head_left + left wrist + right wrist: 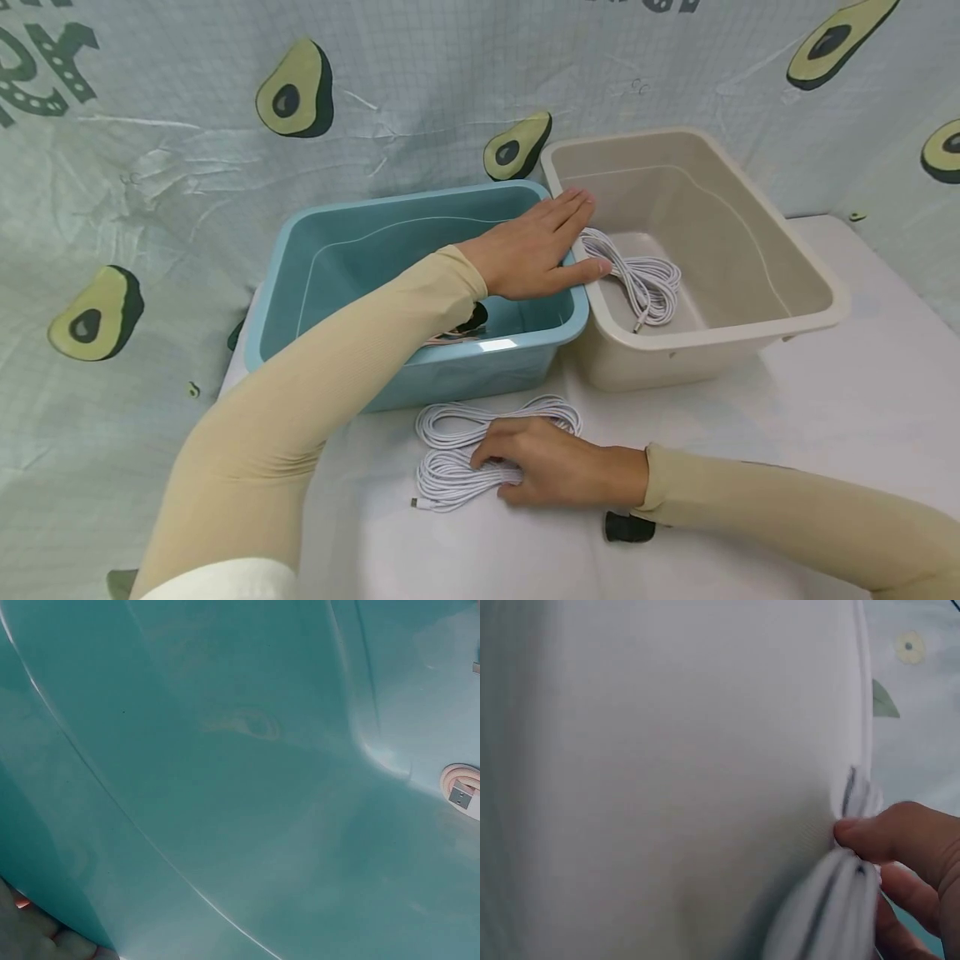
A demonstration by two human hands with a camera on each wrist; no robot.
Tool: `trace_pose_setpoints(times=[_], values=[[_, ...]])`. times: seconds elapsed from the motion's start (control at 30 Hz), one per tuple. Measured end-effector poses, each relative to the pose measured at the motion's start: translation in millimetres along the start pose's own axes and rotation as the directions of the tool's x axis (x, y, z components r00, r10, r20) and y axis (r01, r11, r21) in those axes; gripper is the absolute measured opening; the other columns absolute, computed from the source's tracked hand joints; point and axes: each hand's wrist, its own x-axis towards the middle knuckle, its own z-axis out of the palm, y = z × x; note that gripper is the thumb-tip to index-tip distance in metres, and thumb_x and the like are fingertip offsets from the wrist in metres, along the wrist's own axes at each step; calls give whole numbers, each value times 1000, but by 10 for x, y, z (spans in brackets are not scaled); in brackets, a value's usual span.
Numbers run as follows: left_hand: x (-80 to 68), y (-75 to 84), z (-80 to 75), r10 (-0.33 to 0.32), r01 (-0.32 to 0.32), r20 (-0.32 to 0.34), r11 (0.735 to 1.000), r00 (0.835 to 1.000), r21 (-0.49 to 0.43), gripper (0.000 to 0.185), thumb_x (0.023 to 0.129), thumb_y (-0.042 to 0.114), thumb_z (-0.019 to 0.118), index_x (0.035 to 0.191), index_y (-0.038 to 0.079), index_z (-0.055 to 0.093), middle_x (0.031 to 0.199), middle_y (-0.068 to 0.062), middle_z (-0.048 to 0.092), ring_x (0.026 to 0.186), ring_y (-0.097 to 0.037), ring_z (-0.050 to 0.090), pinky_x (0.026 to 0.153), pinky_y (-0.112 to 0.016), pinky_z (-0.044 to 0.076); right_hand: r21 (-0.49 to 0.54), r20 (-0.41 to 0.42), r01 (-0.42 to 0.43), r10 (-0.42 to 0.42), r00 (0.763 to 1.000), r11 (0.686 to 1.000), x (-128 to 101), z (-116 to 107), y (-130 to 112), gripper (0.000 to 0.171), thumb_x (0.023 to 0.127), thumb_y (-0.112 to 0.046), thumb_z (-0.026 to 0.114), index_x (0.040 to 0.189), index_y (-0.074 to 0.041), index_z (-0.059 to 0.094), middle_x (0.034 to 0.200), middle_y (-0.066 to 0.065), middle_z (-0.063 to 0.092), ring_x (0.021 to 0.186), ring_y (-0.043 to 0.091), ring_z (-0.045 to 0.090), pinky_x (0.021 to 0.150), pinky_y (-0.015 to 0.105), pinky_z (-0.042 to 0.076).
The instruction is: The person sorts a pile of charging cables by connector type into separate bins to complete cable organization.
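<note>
Avocado-print cloth (150,183) hung behind a white table (825,433) on which a blue bin (420,358) and a beige bin (817,292) stood side by side. From the head view, the left hand (536,246) lay flat with straight fingers over the rims where the bins met, gripping nothing; a white cable coil (645,283) lay in the beige bin. The right hand (547,462) pressed on a bundle of white cables (465,467) in front of the blue bin, fingers curled into its loops. Gathering every loop before lifting would probably keep the bundle from unravelling.

The left wrist view showed only the blue bin's inner wall and, at the edge, a pink cable's USB plug (463,795), which the arm mostly hid from the head camera.

The right wrist view, blurred, showed fingertips (870,832) pinching white strands against the table, a grip the head view barely showed.
</note>
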Motion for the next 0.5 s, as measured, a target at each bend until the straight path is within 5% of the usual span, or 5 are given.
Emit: trace_pose_setpoints(times=[0.23,0.5], values=[[9,18,-6,3,-3,4,1000,1000,4,91,105,68,29,167,11,-5,177,-3,-7,165,-18,-9,136,-32,0,38,6,-36,36,999,999,5,37,-11,41,77,-7,84,117,-12,75,99,-5,69,85,1,58,77,11,50],[-9,-3,0,-2,2,0,1000,1000,-9,90,105,68,29,167,12,-5,177,-3,-7,165,-18,-9,136,-32,0,146,97,-105,91,991,984,-19,28,-63,39,77,-7,87,114,-12,77,94,-6,70,86,-4,58,79,9,51]])
